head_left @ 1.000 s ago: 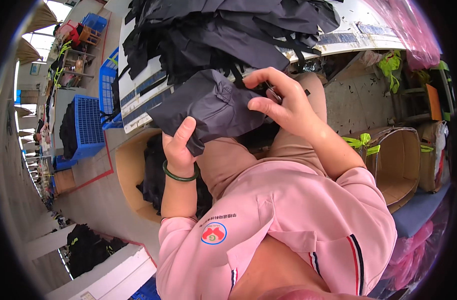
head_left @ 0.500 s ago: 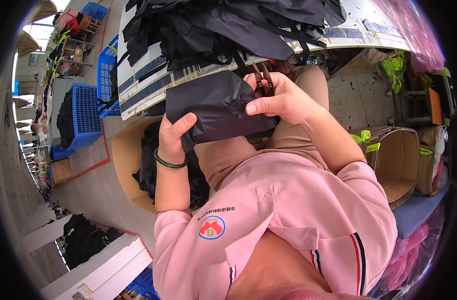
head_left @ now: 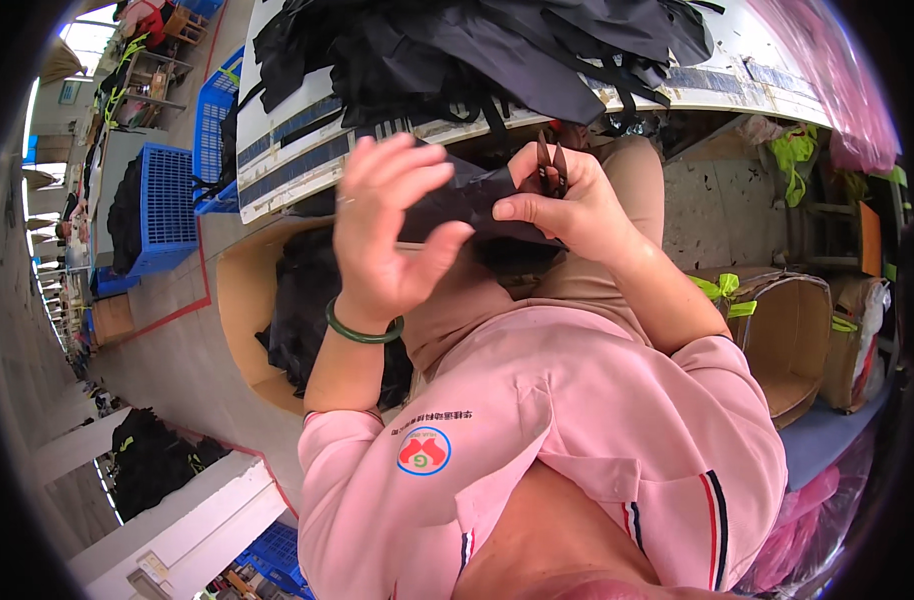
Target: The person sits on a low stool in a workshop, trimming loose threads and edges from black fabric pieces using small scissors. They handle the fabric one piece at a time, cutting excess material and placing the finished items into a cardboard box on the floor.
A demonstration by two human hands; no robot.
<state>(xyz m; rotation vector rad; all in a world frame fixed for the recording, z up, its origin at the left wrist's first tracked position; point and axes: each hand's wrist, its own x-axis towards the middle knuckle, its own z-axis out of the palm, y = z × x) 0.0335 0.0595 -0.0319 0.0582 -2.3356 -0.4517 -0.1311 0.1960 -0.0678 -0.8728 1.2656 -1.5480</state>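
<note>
My left hand (head_left: 389, 240) is raised with its fingers spread and slightly blurred, holding nothing; a green bangle (head_left: 365, 328) circles its wrist. Pinched between thumb and fingers of my right hand (head_left: 569, 205) is a piece of black fabric (head_left: 477, 200), which hangs above my lap, partly hidden behind the left hand. A small pair of dark thread snips (head_left: 551, 165) also sits in the right hand, blades pointing up and away from me. Beyond both hands, a heap of black fabric pieces (head_left: 447, 60) covers much of the white table (head_left: 287, 150).
A cardboard box (head_left: 245, 300) with black fabric stands at my left. Farther left are blue plastic crates (head_left: 167, 215). An open cardboard carton (head_left: 782, 340) is on my right, near pink plastic wrapping (head_left: 827, 120). The table edge runs just past my hands.
My left hand has let go of the black fabric and lifted, its fingers opening. The right hand keeps the fabric and snips, and the fabric has folded down.
</note>
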